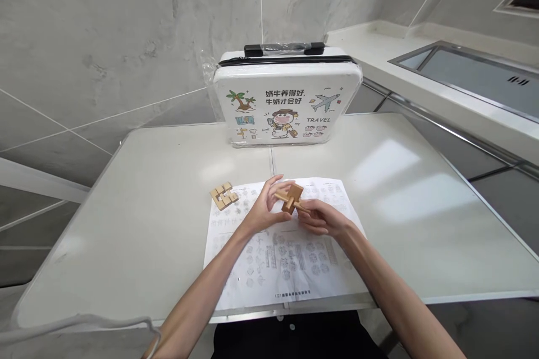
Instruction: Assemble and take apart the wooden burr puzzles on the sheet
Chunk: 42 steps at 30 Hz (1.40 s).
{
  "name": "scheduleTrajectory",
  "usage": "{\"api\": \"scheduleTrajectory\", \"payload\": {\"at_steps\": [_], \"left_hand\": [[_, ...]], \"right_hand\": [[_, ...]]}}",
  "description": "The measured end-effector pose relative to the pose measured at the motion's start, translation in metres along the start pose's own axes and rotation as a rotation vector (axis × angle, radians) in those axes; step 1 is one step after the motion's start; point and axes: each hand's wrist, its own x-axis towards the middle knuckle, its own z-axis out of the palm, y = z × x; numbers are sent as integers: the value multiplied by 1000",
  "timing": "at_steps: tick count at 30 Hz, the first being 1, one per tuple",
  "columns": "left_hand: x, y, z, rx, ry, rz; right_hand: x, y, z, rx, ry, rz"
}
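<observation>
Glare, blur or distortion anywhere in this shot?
Head view: bright glare patches on the tabletop, picture right; fine print on the paper sheet too soft to read; apparent wide-angle stretch toward the edges; held wooden pieces reasonably clear.

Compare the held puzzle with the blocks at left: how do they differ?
The puzzle is held in the left hand and right hand; the blocks lie by the sheet's far left corner. Bars jut from the puzzle; the blocks form a flat, gapped cluster. The puzzle looks browner, the blocks paler. Both look wooden.
</observation>
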Motion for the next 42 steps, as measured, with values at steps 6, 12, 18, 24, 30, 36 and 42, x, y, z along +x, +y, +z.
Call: {"api": "scheduleTrajectory", "payload": {"at_steps": [6, 12, 18, 24, 30, 36, 42], "left_hand": [[-2, 4, -1, -58, -55, -86], [1, 6, -2, -16, -6, -66], [0, 11, -4, 79, -43, -75], [1, 13, -1, 9, -18, -76], [3, 15, -2, 53, 84, 31], [4, 9, -1, 412, 385, 10], [3, 10, 5, 699, 459, 83]], "right_hand": [[0, 1, 2, -49, -35, 29], [0, -1, 2, -69, -25, 20], [-2, -3, 3, -88, 0, 21], [-2, -3, 1, -90, 59, -8], [0, -6, 3, -52, 152, -93], [1, -6, -1, 8, 219, -194], [0, -5, -2, 7, 210, -211]]}}
